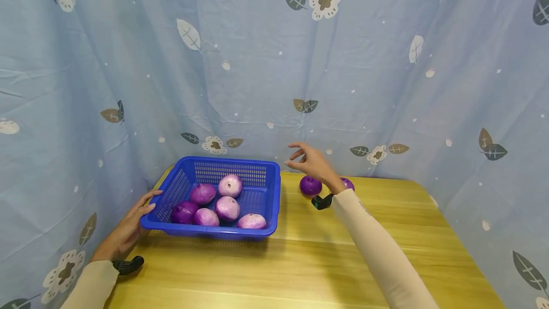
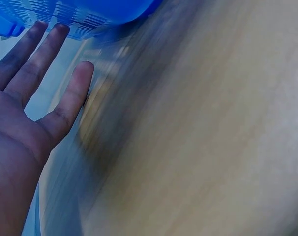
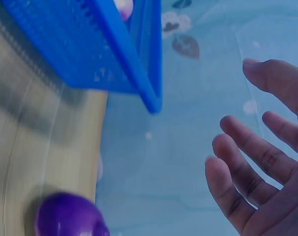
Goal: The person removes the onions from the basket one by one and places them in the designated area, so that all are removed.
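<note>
A blue plastic basket (image 1: 210,231) stands on the table and holds several purple onions (image 1: 228,209), some dark and some pale pink. My left hand (image 1: 129,225) is at its left side, fingers extended, fingertips at the rim; in the left wrist view the fingers (image 2: 41,61) look straight and spread against the slotted wall. To the right of the basket my right hand (image 1: 313,162) hangs in the air with loosely bent fingers and nothing in them. Below it a dark purple onion (image 1: 310,186) sits on the table. A second onion (image 1: 348,184) is partly hidden behind the right wrist.
The wooden table (image 1: 386,232) reaches back to a blue floral curtain (image 1: 257,61), which also hangs along the left and right sides. Each wrist wears a black band (image 1: 322,202).
</note>
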The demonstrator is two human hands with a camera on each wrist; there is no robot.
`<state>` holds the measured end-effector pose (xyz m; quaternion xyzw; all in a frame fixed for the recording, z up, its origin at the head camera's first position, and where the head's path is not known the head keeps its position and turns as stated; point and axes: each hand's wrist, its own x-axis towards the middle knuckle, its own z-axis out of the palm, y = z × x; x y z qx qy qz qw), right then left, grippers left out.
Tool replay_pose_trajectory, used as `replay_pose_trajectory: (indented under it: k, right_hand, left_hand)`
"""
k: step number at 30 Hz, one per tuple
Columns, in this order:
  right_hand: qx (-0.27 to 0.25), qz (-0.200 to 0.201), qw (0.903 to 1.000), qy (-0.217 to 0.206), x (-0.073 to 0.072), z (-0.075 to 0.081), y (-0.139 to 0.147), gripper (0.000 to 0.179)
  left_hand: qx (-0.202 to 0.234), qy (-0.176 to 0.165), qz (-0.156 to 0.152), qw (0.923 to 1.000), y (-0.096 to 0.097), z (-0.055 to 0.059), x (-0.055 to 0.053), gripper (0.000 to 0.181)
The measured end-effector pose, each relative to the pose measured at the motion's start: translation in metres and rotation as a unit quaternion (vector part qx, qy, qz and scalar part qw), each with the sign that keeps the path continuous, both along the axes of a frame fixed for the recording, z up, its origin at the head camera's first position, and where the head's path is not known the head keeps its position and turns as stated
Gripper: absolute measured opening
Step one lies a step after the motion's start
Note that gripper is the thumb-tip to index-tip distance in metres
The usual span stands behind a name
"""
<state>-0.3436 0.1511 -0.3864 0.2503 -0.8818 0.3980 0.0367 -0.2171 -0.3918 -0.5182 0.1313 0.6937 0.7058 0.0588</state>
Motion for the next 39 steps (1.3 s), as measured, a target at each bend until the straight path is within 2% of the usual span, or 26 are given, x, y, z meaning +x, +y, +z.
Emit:
replay_pose_trajectory:
  k: [9, 17, 24, 39]
  right_hand:
    - [0.005, 0.036, 0.9992, 0.016, 0.004, -0.007, -0.047, 0.058]
    - [0.002, 0.062, 0.998, -0.011, 0.01, -0.011, -0.08, 0.06]
    - [-0.013, 0.072, 0.9972, -0.012, 0.008, -0.01, -0.101, 0.057]
    - [-0.046, 0.086, 0.9923, -0.077, 0.003, -0.024, -0.132, 0.062]
  left_hand:
    - [-0.015, -0.003, 0.009, 0.9998, 0.001, -0.002, 0.001, 0.048]
    - [-0.004, -0.009, 0.001, 1.0, 0.002, -0.005, 0.003, 0.048]
    - [-0.018, -0.026, 0.022, 0.9993, 0.003, -0.003, 0.001, 0.05]
    - [-0.029, -0.03, 0.03, 0.9987, 0.004, -0.002, 0.001, 0.05]
